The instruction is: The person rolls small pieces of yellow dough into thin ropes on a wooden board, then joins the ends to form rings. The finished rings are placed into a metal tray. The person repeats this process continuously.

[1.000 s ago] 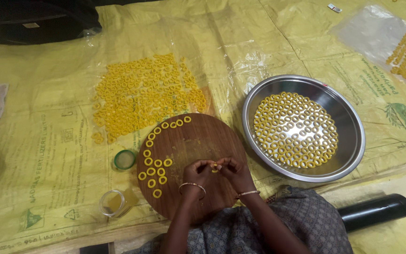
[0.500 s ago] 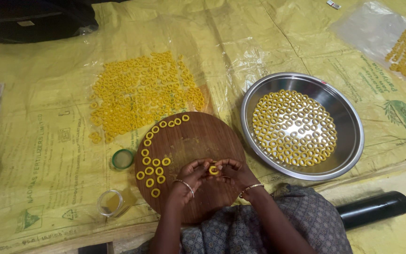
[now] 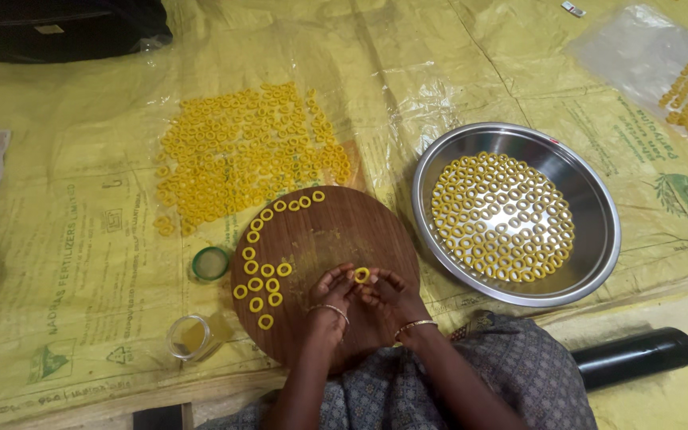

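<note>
Both my hands meet over the near part of a round wooden board. A small yellow dough ring is pinched between the fingertips of my left hand and my right hand. Several finished yellow rings lie in a curve along the board's left and far edge. I wear a bangle on each wrist.
A steel pan filled with rings sits right of the board. A big spread of rings lies on the yellow sheet beyond it. A green lid and small glass jar are at left, a black cylinder at right.
The dough piece between my fingertips has become a closed ring. My hands have stayed at the same spot on the board.
</note>
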